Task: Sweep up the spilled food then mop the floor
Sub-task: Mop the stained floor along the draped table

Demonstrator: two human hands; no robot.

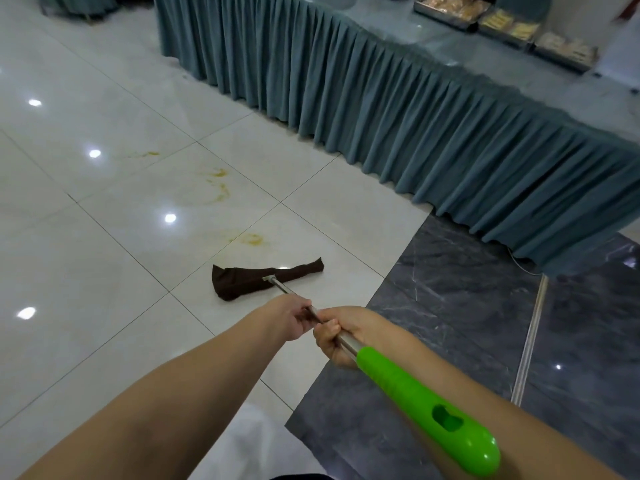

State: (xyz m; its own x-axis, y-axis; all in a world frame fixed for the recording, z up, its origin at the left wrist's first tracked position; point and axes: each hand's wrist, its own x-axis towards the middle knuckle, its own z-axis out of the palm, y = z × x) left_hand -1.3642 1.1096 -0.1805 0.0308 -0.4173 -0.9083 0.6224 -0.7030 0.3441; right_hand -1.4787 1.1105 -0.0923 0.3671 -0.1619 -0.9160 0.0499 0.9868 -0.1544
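Note:
A mop with a dark brown cloth head [242, 280] lies flat on the white tiled floor [104, 237]. Its metal shaft [285, 289] runs back toward me and ends in a bright green handle [426, 408]. My left hand [285, 320] grips the shaft further down. Just behind it, my right hand [341, 336] curls round the shaft right above the green handle. Yellow-orange food smears [252, 239] mark the tiles beyond the mop head, with more yellow smears [218, 181] further out to the left.
A long table with a pleated teal skirt [415, 116] runs along the right and carries metal food trays [502, 26]. Dark marble flooring [450, 306] lies under my right arm, with a metal floor strip [530, 337].

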